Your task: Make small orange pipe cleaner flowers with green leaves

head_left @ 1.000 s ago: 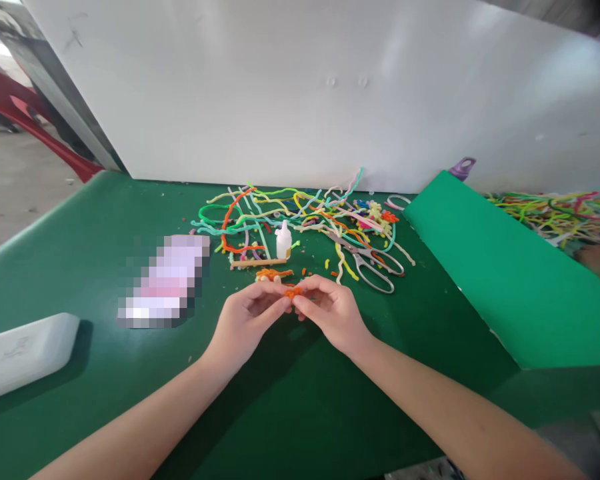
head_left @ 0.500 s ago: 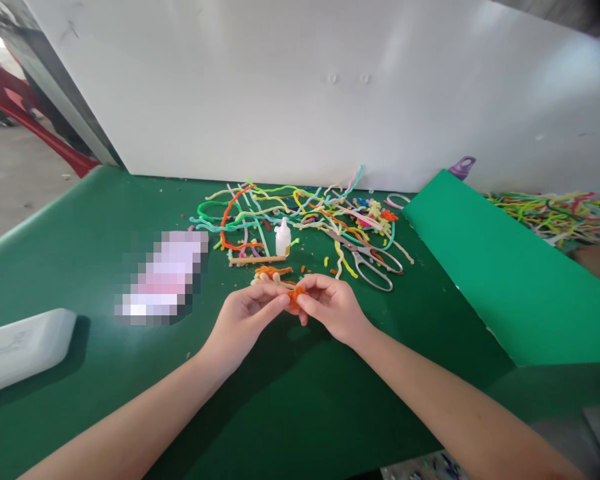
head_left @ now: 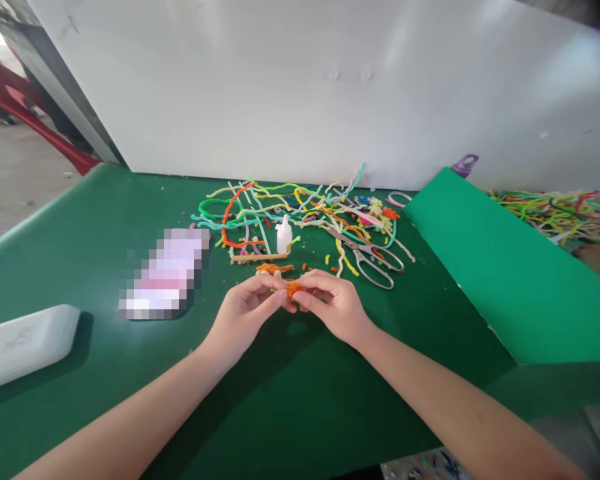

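Note:
Both hands meet over the green table, pinching a small fuzzy orange piece [head_left: 293, 289] between them. My left hand [head_left: 253, 303] is closed on its left side, thumb and fingertips pressed together. On its right side my right hand [head_left: 333, 303] grips it, also with thumb and fingers. Just beyond the fingers lies an orange and cream fuzzy bundle [head_left: 274, 268]. A small white bottle [head_left: 284, 237] stands upright behind it, next to a thin brown stick [head_left: 259, 258]. Silver scissors [head_left: 367, 253] lie open to the right, partly among fuzzy stems.
Many coloured fuzzy stems [head_left: 275, 200] spread along the white board [head_left: 280, 87]. A pixelated phone-like object [head_left: 167, 273] and a white case [head_left: 30, 343] lie on the left. A bright green sheet [head_left: 520, 280] covers the right, with more stems [head_left: 545, 213] behind it.
The orange piece has turned slightly between my fingertips, and my fingers have shifted a little around it. The whole view has moved slightly; the things on the table look unmoved.

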Available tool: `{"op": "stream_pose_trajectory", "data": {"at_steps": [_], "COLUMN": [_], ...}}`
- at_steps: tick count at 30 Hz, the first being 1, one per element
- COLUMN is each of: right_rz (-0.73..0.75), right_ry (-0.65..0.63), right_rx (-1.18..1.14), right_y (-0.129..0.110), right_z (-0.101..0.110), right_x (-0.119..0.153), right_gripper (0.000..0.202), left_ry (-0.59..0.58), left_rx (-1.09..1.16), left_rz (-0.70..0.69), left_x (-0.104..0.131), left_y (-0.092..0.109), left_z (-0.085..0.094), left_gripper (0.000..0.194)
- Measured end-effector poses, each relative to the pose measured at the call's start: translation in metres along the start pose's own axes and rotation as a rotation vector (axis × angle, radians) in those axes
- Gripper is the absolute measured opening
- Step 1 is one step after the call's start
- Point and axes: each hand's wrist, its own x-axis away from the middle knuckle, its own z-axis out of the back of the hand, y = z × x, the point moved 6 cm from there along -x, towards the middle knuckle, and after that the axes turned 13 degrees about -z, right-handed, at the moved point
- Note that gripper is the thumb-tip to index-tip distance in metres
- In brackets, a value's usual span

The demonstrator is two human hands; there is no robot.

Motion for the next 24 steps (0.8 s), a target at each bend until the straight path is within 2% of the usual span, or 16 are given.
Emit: {"op": "stream_pose_trajectory", "data": {"at_steps": [5, 10, 16, 24], "right_rz": [-0.005, -0.118, -0.173, -0.162], "right_ry": [0.044, 0.059, 0.059, 0.066], "right_rx": [0.057, 0.071, 0.107, 0.029], "right_y": [0.000, 0.008, 0.011, 0.011], "right_z": [-0.002, -0.001, -0.001, 0.000], "right_x": [0.004, 0.004, 0.006, 0.006], "right_gripper": [0.013, 0.011, 0.010, 0.006], "left_ry": [-0.016, -0.038, -0.059, -0.059], "left_rx": [-0.046, -0.075, -0.106, -0.112], "left_rz": [0.015, 0.064, 0.097, 0.095], "left_x": [0.000, 0.001, 0.004, 0.006], "left_y": [0.000, -0.001, -0.002, -0.003], "left_z": [-0.001, -0.002, -0.005, -0.005], "left_gripper": [0.007, 0.008, 0.007, 0.006]}}
